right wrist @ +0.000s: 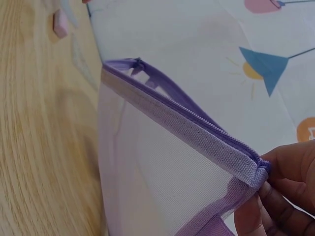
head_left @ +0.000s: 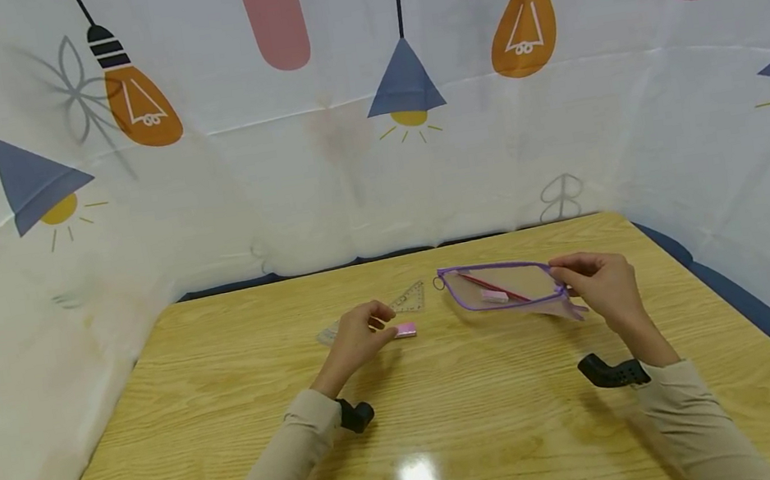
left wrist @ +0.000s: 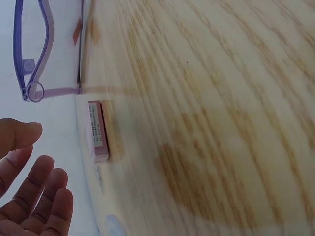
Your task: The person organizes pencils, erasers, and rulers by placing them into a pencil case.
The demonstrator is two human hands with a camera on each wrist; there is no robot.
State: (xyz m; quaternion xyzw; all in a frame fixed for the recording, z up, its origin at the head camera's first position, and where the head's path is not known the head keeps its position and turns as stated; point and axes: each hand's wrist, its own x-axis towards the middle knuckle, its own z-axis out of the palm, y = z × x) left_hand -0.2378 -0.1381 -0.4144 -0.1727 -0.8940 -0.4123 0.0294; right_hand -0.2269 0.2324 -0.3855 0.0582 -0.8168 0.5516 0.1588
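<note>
With right hand (head_left: 605, 288), pinches purple-zipped translucent mesh pouch (right wrist: 170, 152) at right end. Holds left hand (head_left: 357, 339) relaxed near pink rectangular eraser (head_left: 406, 330).

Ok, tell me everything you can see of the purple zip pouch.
The pouch looks like translucent purple mesh, with darker trim, an open zip and a small ring at its left end. It gapes upward, showing a red stick and pink block inside. The right hand pinches its right end above the table.
</note>
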